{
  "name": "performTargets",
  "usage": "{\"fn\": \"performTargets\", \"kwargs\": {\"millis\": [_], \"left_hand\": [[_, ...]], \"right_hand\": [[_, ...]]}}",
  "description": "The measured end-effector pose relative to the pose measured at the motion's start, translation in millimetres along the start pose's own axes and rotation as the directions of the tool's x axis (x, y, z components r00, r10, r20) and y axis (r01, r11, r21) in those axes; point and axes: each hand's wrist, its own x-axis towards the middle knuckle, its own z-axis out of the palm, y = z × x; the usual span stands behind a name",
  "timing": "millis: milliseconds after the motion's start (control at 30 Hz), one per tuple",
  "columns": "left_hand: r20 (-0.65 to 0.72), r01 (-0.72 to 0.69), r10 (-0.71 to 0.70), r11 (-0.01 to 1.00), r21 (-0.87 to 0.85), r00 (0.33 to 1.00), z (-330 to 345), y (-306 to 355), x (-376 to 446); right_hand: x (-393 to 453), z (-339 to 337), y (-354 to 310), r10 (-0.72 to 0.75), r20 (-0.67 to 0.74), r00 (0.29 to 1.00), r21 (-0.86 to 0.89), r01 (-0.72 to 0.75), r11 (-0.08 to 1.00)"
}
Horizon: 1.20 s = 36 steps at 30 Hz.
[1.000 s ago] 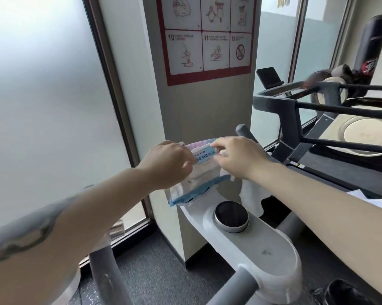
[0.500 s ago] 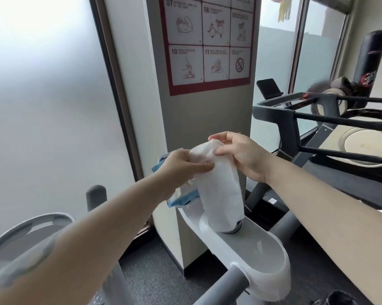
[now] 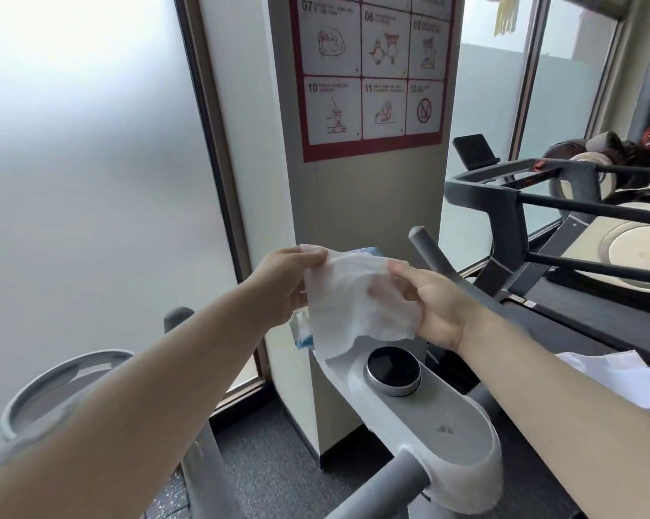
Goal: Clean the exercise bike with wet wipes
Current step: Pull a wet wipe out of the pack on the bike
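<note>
Bike console [image 3: 421, 417], grey with a round black knob [image 3: 392, 370], sits nearest. Above it a white wipe [image 3: 357, 301] is spread between both hands: left hand [image 3: 286, 282] pinches its top corner, right hand [image 3: 432, 301] pinches the opposite edge. Behind the wipe shows a blue pack [image 3: 303, 337]. Farther off, a red-bordered poster [image 3: 372, 69] numbers panels 07 to 12.

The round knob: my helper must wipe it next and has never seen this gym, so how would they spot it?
Find the grey pillar with the red-bordered poster. Just before it stands the exercise bike's pale grey console. The knob sits at its upper end, below the spread wet wipe: the only glossy black disc with a silver rim.
</note>
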Motion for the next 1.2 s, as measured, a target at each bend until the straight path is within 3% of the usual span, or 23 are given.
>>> {"fn": "performTargets", "kwargs": {"millis": [100,167,300,400,500,600,700,767,867,900,1033,1200], "left_hand": [[0.14,0.122,-0.124,0.992,0.02,0.982,-5,2,-3],[0.203,0.154,-0.16,0.987,0.043,0.966,-8,5,-9],[0.072,0.086,-0.086,0.996,0.001,0.994,-17,6,-7],[0.042,-0.033,0.028,0.993,0.117,0.999,-23,6,-6],[0.044,-0.173,0.167,0.941,0.291,0.985,-24,5,-8],[0.045,-0.254,0.263,0.848,0.465,0.964,-24,2,-7],[0.073,-0.215,0.223,0.722,0.657,0.972,-26,-3,-7],[0.109,-0.169,0.132,0.647,0.744,0.985,-27,-5,-8],[0.145,-0.135,0.029,0.583,0.802,0.989,-28,-6,-9],[0.147,-0.135,0.027,0.582,0.802,0.989,-28,-6,-9],[0.115,-0.139,0.08,0.662,0.737,0.99,-25,-6,-6],[0.084,-0.092,0.051,0.786,0.611,0.995,-23,-5,-5]], "right_hand": [[3,7,0,-0.047,-0.092,0.995,-0.005,0.047,0.999],[2,5,-4,-0.069,-0.05,0.996,-0.055,0.066,0.996],[-2,-5,-12,-0.137,-0.081,0.987,-0.143,0.125,0.982],[-3,-9,-9,-0.298,-0.086,0.951,-0.309,0.259,0.915],[-3,-12,-4,-0.511,-0.052,0.858,-0.626,0.371,0.686],[-2,-15,2,-0.636,0.013,0.772,-0.882,0.308,0.356],[-1,-18,10,-0.589,0.06,0.806,-0.947,0.232,0.221],[0,-24,15,-0.518,0.001,0.856,-0.925,0.197,0.324],[-4,-26,17,-0.323,-0.076,0.943,-0.645,0.2,0.737],[-5,-26,18,-0.284,-0.075,0.956,-0.551,0.197,0.81],[-3,-22,28,-0.265,-0.092,0.96,-0.307,0.226,0.925],[0,-12,24,-0.216,-0.189,0.958,-0.129,0.194,0.972]]}}
